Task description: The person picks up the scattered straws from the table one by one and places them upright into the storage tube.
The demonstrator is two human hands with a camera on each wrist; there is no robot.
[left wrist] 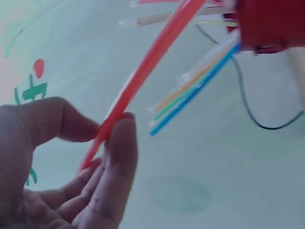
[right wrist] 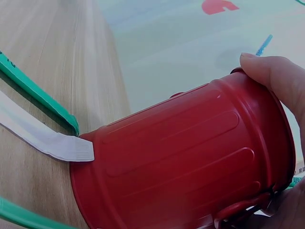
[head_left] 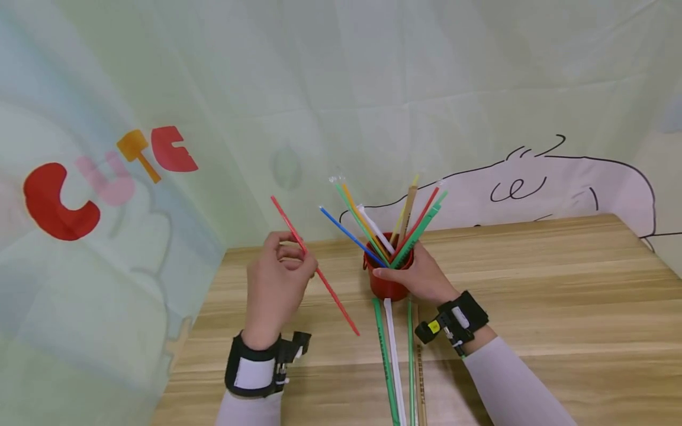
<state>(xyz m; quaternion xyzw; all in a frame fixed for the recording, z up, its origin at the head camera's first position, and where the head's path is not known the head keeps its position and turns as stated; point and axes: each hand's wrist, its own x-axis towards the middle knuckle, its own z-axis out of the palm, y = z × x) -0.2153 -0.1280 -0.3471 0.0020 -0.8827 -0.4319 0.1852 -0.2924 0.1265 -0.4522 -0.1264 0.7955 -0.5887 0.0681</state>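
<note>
My left hand pinches a red straw between thumb and fingers, left of a small red metal bucket. The straw slants, its upper end leaning away to the left. In the left wrist view the same red straw runs past the fingertips toward the upper right. My right hand grips the bucket's rim from the right, thumb across the front. Inside the bucket stand several straws, among them a blue straw, a red straw and a green wrapped straw. Their lower ends are hidden.
In front of the bucket, a green wrapped straw, a white paper-wrapped straw, a thin green straw and a brown printed straw lie on the wooden table. A printed curtain hangs behind and left.
</note>
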